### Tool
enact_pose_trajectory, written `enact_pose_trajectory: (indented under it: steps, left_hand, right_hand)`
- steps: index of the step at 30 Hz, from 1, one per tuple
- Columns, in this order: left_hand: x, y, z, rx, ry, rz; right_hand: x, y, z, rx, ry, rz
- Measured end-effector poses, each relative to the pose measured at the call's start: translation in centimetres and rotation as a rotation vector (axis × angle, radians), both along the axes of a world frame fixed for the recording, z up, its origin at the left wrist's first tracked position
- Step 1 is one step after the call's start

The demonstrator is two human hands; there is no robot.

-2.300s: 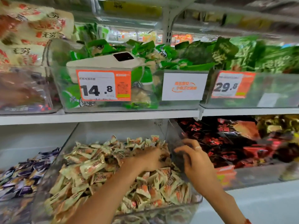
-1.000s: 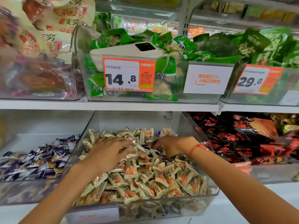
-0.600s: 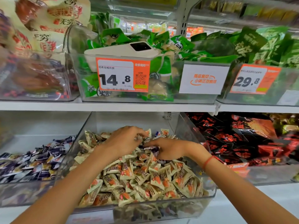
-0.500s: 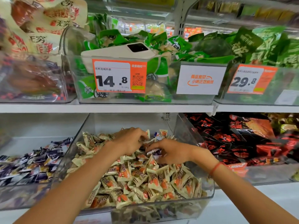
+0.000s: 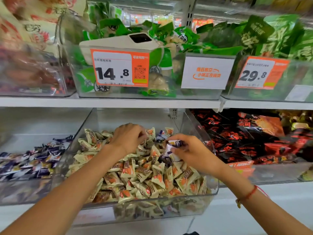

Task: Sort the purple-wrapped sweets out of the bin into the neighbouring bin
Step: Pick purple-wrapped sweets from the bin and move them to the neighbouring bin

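Observation:
A clear plastic bin (image 5: 194, 126) on the lower shelf is heaped with cream-and-orange wrapped sweets (image 5: 149, 177). A few purple-wrapped sweets (image 5: 160, 134) lie among them near the back. My right hand (image 5: 189, 153) pinches a purple-wrapped sweet (image 5: 174, 143) just above the heap. My left hand (image 5: 128, 138) rests on the back of the heap, fingers curled into the sweets; what it grips is hidden. The neighbouring bin (image 5: 17, 192) to the left holds a pile of purple-wrapped sweets (image 5: 33, 160).
To the right, another bin holds black-and-red packets (image 5: 245, 138). The shelf edge (image 5: 118, 103) above carries bins of green packets (image 5: 169, 36) with price tags 14.8 (image 5: 118, 68) and 29.8 (image 5: 259, 73). A white device (image 5: 122, 43) lies on the green packets.
My right hand has lifted off the heap with a purple-wrapped sweet between its fingers. My left hand stays at the back of the heap, fingers more curled.

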State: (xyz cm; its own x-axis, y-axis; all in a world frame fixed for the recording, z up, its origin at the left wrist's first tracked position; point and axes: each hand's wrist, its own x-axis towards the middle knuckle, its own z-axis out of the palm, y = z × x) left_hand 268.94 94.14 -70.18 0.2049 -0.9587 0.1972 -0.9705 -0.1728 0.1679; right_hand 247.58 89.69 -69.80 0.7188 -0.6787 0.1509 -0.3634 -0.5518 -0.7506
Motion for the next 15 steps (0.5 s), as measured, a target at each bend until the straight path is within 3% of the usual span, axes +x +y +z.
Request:
enact_pose_trajectory:
  steps: [4, 10, 12, 15]
  left_hand:
    - [0.2, 4.9, 1.2, -0.343, 0.248, 0.066]
    - [1.2, 11.3, 2.7, -0.567, 0.673, 0.132]
    - [2.6, 12.8, 3.2, -0.633, 0.755, 0.169]
    - [6.0, 15.4, 3.4, -0.726, 0.716, 0.276]
  right_hand:
    - [1.2, 0.5, 0.7, 0.324, -0.302, -0.047]
    - [4.4, 0.9, 1.1, 0.945, -0.516, -0.011]
    - [6.3, 1.2, 1.2, 0.961, -0.521, -0.016]
    - [10.3, 3.2, 1.8, 0.812, -0.472, 0.028]
